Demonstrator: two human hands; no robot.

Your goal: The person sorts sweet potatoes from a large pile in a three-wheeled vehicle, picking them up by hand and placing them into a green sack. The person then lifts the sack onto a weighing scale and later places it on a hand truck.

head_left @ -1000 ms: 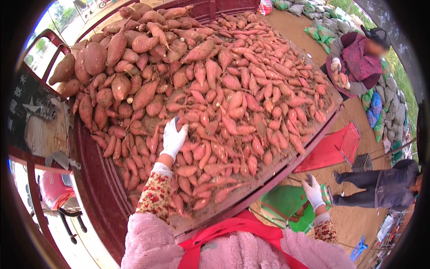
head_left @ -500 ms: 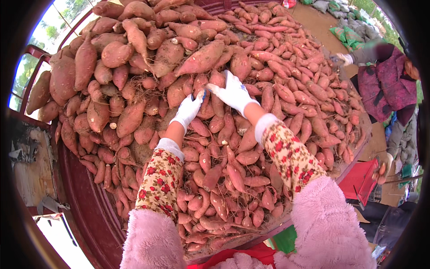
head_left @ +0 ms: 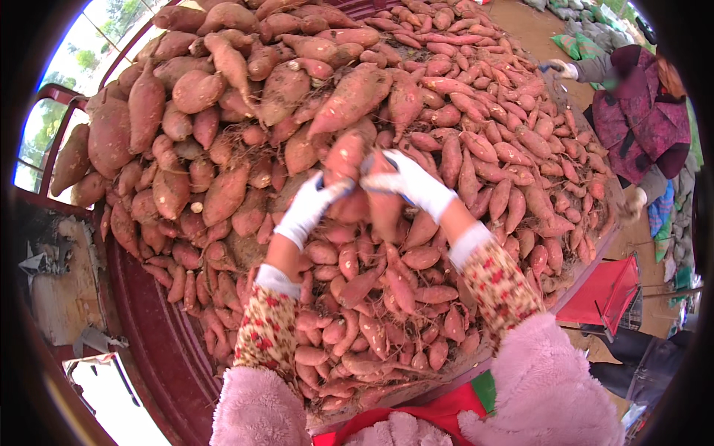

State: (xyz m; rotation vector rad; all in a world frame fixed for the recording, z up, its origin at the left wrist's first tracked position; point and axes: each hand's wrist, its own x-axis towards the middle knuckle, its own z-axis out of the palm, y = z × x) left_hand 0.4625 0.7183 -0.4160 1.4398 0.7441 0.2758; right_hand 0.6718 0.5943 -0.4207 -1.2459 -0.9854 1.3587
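A white-gloved left hand, my left hand [head_left: 309,206], grips a reddish sweet potato [head_left: 346,154] above the middle of the heap. Close beside it, my right hand [head_left: 418,183], gloved the same way, is closed round another sweet potato [head_left: 384,214] that hangs with its tapered end downward. The two held roots are side by side, and I cannot tell whether they touch. Beneath and around both hands lies a large heap of sweet potatoes [head_left: 364,338], dusty with soil and fine rootlets. Bigger roots [head_left: 227,193] are piled at the left and far left; smaller ones [head_left: 513,156] spread to the right.
The heap lies in a dark red metal cart bed [head_left: 160,349] with a railing [head_left: 63,93] at the left. A person in a purple patterned garment [head_left: 643,119] bends at the right edge. A red container [head_left: 602,293] stands below them. Filled sacks [head_left: 680,230] line the far right.
Both hands have come nearer to me, lifting sweet potatoes off the heap. The view has shifted slightly. The person at the right has moved a little.
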